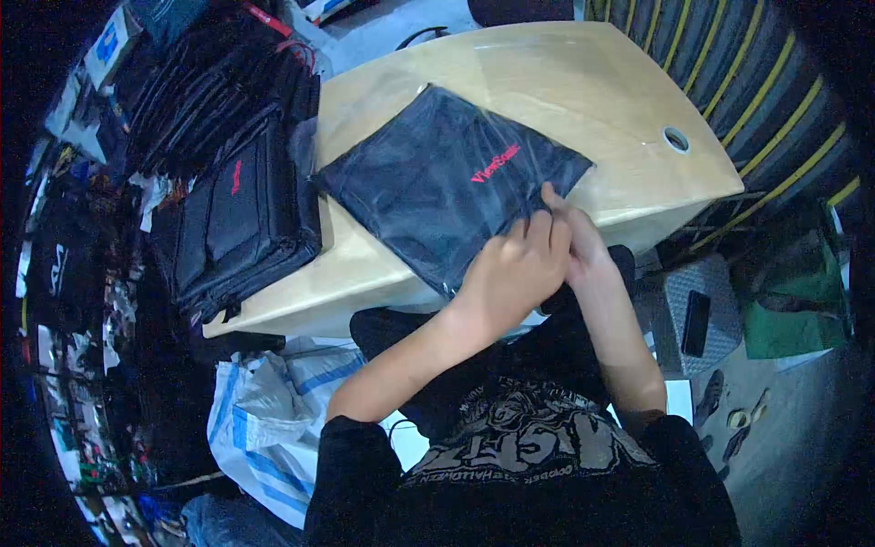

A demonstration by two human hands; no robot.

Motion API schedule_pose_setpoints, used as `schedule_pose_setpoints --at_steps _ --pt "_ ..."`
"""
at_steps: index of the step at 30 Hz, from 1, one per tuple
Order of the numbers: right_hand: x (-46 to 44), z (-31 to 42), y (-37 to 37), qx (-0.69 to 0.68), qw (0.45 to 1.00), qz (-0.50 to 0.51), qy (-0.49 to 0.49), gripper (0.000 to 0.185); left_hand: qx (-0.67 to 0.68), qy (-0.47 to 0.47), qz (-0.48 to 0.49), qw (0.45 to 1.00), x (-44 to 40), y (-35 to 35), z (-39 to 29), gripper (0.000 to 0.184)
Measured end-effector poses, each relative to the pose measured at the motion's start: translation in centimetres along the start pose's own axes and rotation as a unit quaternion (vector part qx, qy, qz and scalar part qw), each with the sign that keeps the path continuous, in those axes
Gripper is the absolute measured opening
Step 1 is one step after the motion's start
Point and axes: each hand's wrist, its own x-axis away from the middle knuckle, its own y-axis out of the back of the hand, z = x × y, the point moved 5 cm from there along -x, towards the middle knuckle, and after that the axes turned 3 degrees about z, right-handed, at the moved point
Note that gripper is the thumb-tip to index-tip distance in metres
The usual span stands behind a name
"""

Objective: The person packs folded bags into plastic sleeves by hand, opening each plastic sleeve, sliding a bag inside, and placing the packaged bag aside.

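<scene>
Head view, looking down: a seated person in a black printed T-shirt (529, 447) works at a pale wood-topped table (556, 77). A flat dark ViewSonic pouch (428, 182), red-lettered and glossy as if sheathed in clear plastic, lies turned cornerwise at the table's middle, its near corner at the near edge. Both hands meet at its near right side. The left hand (518, 264) has its fingers curled there; the right hand (583, 242) is partly covered by it, thumb raised. Whether either grips the pouch or its wrapping, I cannot tell. Black bags (237, 210) are piled on the left. A blue-striped white sack (264, 410) sits near left, below the table; on the right, a dark phone (696, 324) rests on a grey textured surface (720, 287).
</scene>
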Motion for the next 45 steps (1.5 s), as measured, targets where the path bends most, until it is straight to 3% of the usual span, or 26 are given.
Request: schedule_pose_setpoints --at_steps 3,6,7,11,14,15,18,21,23,26,27,32,34,35,37,38,40,42,43,45 --pt "0.5 -0.7 -3.0 -0.045 0.999 0.025 -0.017 0.037 -0.004 -0.028 -0.057 0.998 1.5 1.6 -0.5 0.017" --pt "-1.2 -1.5 -4.0 -0.056 0.998 -0.005 -0.001 0.038 -0.026 -0.067 0.023 0.997 2.9 1.8 -1.8 0.017" --pt "-2.3 -1.9 -3.3 -0.033 0.999 0.032 -0.01 0.037 -0.038 -0.076 0.009 0.996 3.4 1.5 -2.2 0.023" --pt "-2.8 -3.4 -4.8 -0.065 0.997 0.018 0.031 0.032 -0.033 -0.077 0.003 0.997 4.1 1.0 -2.0 0.032" --pt "-3.7 -4.3 -5.0 -0.096 0.984 0.118 0.088 0.033 -0.029 -0.076 -0.028 0.996 3.6 2.3 -2.3 0.031" --pt "-3.6 -4.3 -5.4 0.048 0.981 0.148 0.117 0.036 -0.022 -0.079 -0.069 0.994 3.5 2.3 -2.2 0.029" --pt "-4.3 -5.2 -5.1 -0.05 0.991 0.098 0.075 0.039 -0.019 -0.115 -0.069 0.991 3.5 2.4 -3.7 0.027" --pt "-5.6 -5.3 -3.8 0.09 0.985 0.031 0.141 0.034 0.005 -0.133 -0.068 0.989 4.1 1.7 -4.8 0.029" --pt "-7.4 -5.9 -2.1 -0.047 0.998 0.04 0.022 0.027 0.012 -0.147 -0.036 0.988 4.3 1.4 -4.9 0.033" --pt "-7.2 -6.1 -3.1 -0.064 0.996 0.062 0.017 0.024 0.019 -0.137 -0.04 0.99 4.7 1.4 -4.7 0.034" --pt "-7.3 -6.4 -3.9 -0.076 0.997 0.001 0.033 0.025 0.013 -0.142 -0.044 0.989 4.8 1.3 -4.6 0.033" --pt "-7.2 -6.4 -5.3 -0.059 0.996 0.068 0.017 0.031 -0.023 -0.145 -0.046 0.988 5.5 1.4 -4.3 0.027" --pt "-7.8 -6.7 -5.0 -0.066 0.991 0.117 -0.027 0.032 0.0 -0.109 -0.031 0.994 5.6 1.0 -3.8 0.028" --pt "-8.6 -6.4 -3.1 0.097 0.994 0.039 -0.04 0.035 0.021 -0.091 -0.018 0.995 5.7 1.0 -3.3 0.029" --pt "-6.9 -6.1 -6.4 0.059 0.992 0.062 0.088 0.035 0.079 -0.035 -0.038 0.996 6.5 1.2 -2.1 0.029" --pt "-7.7 -6.8 -6.3 -0.052 0.998 0.031 -0.013 0.038 0.117 0.012 0.001 0.993 7.2 1.3 -1.4 0.034" --pt "-8.2 -7.1 -6.0 0.039 0.986 0.149 0.063 0.041 0.121 0.159 -0.009 0.98 8.9 2.3 0.3 0.047" --pt "-8.5 -7.2 -6.4 0.073 0.976 0.172 0.111 0.044 0.057 0.298 0.006 0.953 11.9 2.0 1.3 0.057" --pt "-7.1 -6.7 -8.7 0.062 0.982 0.132 0.119 0.046 0.066 0.348 -0.013 0.935 13.8 1.2 1.9 0.054" --pt "-8.9 -7.5 -7.7 0.018 0.972 0.204 0.112 0.039 0.035 0.388 -0.059 0.919 17.1 1.0 2.8 0.054"
